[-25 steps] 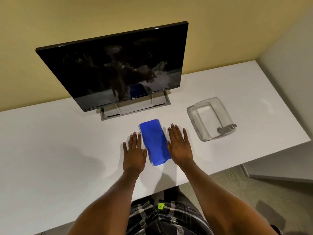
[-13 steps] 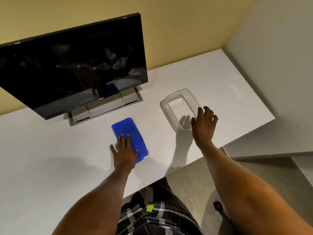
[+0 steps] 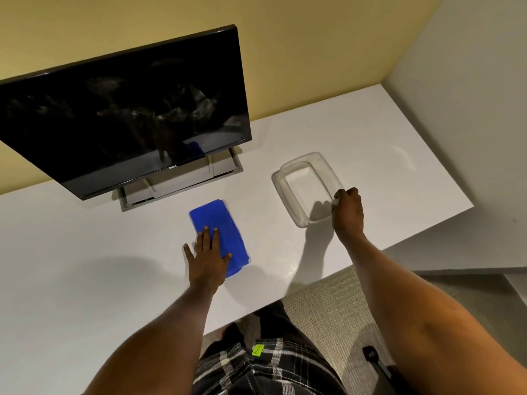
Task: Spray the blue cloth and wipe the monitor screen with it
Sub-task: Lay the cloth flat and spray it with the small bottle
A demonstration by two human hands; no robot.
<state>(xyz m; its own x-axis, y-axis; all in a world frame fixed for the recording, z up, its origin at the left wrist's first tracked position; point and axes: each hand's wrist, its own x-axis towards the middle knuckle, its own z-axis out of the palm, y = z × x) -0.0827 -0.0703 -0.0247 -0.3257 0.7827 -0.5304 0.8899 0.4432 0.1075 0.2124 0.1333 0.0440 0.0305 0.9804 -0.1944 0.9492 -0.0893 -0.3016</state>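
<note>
A folded blue cloth (image 3: 218, 219) lies on the white desk (image 3: 85, 252) in front of the dark monitor (image 3: 128, 115). My left hand (image 3: 208, 258) rests flat on the cloth's near half, fingers spread, holding nothing. My right hand (image 3: 348, 212) is at the near right corner of a clear plastic tray (image 3: 288, 192), fingers curled around a small pale spray bottle (image 3: 336, 196). Only a sliver of the bottle shows between the fingertips; the hand hides the rest.
The monitor tilts forward over its grey stand base (image 3: 182, 181), just behind the cloth. A pale wall panel (image 3: 470, 95) closes the desk's right end. The desk's front edge cuts diagonally near my legs, with carpet below.
My right hand left the cloth, moved right to the tray corner and curled its fingers over the bottle. My left hand slid onto the cloth. The view swung right.
</note>
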